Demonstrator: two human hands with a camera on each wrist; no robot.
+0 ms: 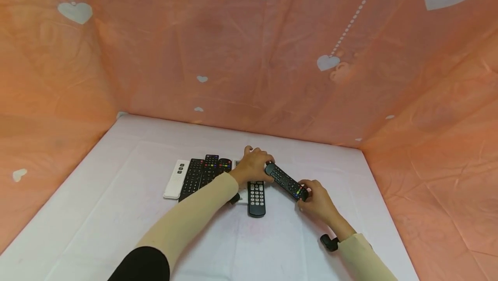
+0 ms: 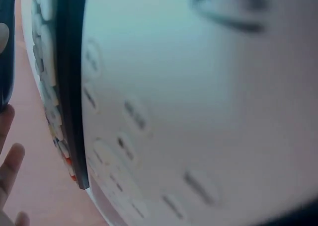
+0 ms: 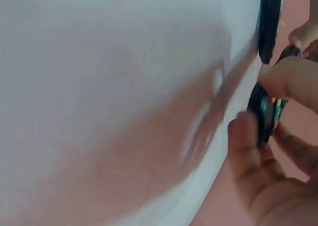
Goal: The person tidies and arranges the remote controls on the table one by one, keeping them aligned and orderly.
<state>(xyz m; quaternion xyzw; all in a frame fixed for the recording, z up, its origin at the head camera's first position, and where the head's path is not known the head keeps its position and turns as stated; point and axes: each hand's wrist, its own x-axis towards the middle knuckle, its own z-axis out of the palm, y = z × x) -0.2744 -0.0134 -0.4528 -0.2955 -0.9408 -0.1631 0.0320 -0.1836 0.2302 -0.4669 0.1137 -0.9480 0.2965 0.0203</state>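
Observation:
A black remote control [image 1: 287, 181] with a few coloured buttons lies slantwise between both hands. My right hand [image 1: 317, 201] pinches its near end between thumb and fingers, close to the coloured buttons. At the far end, my left hand [image 1: 253, 166] holds the remote between thumb and fingers. In the right wrist view the held remote [image 3: 262, 114] appears edge-on, with its far part hidden by the right hand [image 3: 283, 176]. Below the left hand lies a dark remote with pale buttons [image 1: 256, 201]. A white remote [image 1: 243, 196] beside it is partly covered by the left arm.
Left of the left hand, a white remote [image 1: 177, 179] and several black remotes [image 1: 192, 177] lie side by side on the white-covered table [image 1: 128, 177]. Orange cloth walls [image 1: 233, 56] with pale hearts rise around the back and sides.

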